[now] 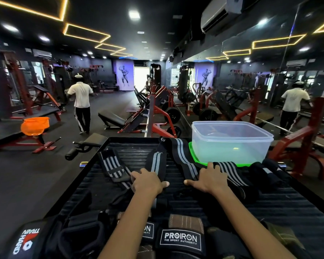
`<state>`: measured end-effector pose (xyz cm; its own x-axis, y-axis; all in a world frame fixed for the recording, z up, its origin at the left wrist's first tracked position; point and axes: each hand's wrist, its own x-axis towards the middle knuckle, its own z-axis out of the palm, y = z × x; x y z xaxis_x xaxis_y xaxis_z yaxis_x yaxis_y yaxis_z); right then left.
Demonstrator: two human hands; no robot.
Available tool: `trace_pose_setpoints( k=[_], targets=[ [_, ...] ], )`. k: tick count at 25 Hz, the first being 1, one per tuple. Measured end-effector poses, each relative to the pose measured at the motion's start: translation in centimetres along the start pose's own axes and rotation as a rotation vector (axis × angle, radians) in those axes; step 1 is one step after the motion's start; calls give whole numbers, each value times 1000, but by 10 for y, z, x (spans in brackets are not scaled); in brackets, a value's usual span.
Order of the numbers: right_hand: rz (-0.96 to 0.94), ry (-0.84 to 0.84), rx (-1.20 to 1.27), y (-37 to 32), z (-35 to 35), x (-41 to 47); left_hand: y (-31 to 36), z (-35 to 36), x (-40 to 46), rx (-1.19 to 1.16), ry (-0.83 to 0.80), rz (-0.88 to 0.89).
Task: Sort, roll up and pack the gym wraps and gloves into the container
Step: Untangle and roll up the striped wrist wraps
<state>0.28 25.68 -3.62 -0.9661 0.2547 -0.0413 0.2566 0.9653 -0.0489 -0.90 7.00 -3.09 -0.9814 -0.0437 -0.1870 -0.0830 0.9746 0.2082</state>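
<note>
Partly hidden by both forearms, PROIRON gloves (180,238) lie cut off at the worktop's (288,208) near edge. Left hand (147,181) and right hand (211,177) press flat, fingers spread, on striped wraps (155,161) mid-worktop. Clear container (230,142) sits at the far right corner.

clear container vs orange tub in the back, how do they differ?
The clear container is see-through, boxy with rounded corners, and stands upright on a green lid on the black ribbed platform, just beyond the hands. The orange tub is bright orange, rounder, tilted, and sits far off on a gym bench. Both look like open plastic containers, and the clear one is empty.
</note>
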Motion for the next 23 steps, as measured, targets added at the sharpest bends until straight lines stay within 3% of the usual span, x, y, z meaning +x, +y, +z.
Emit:
trace_pose_setpoints(
  k=[4,10,15,17,20,23],
  targets=[
    [36,-31,14,-1,1,2,1,-1,8,21,5,-12],
    [103,-37,193,0,0,5,-2,1,9,-184,205,87],
    [45,60,395,2,-1,9,-2,1,14,-111,65,126],
    [8,72,612,0,-1,12,-3,0,15,-261,78,166],
    [33,-49,1087,-3,1,11,-3,-6,18,-671,85,140],
    [24,-164,1236,2,-1,9,-6,-7,25,-865,78,69]
  ],
)
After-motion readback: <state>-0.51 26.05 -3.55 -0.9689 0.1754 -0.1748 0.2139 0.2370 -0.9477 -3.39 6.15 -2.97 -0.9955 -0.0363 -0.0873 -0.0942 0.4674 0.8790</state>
